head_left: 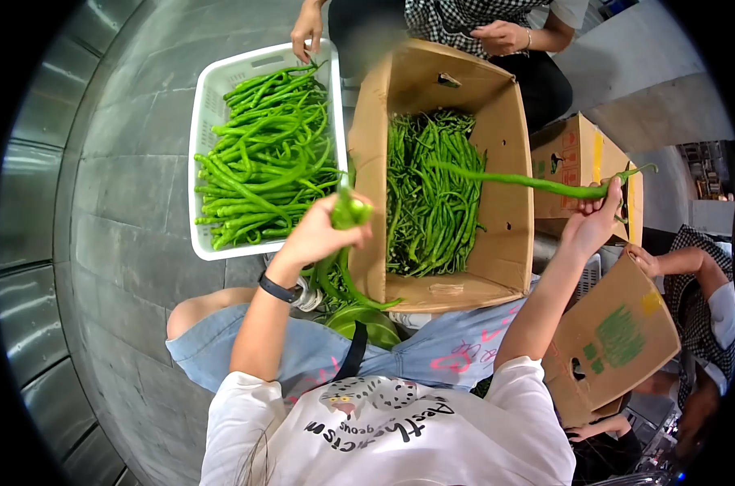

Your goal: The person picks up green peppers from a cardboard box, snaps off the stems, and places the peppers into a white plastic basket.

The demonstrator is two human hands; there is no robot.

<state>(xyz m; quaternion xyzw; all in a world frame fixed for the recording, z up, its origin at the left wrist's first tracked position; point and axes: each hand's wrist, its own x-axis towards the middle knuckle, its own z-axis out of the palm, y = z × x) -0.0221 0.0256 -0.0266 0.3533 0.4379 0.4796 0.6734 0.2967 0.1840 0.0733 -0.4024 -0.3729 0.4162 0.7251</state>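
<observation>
My left hand (319, 233) is closed round a small bunch of green chili peppers (351, 212), their ends pointing up and their long bodies hanging below the fist. It is between the white plastic crate (199, 154) and the cardboard box (501, 150). Over the right side of the box, my right hand (592, 225) pinches one long green chili pepper (525, 180) near its stem; its tip points left above the box. Loose chili peppers (436, 190) fill the bottom of the box. The crate holds chili peppers (266, 154) laid mostly lengthwise.
Across from me, a person's hand (306, 31) reaches to the crate's far edge; their other hand (501, 37) is above the box. More cardboard boxes (618, 356) stand at the right, by another person (699, 275). A green round container (363, 322) sits between my legs.
</observation>
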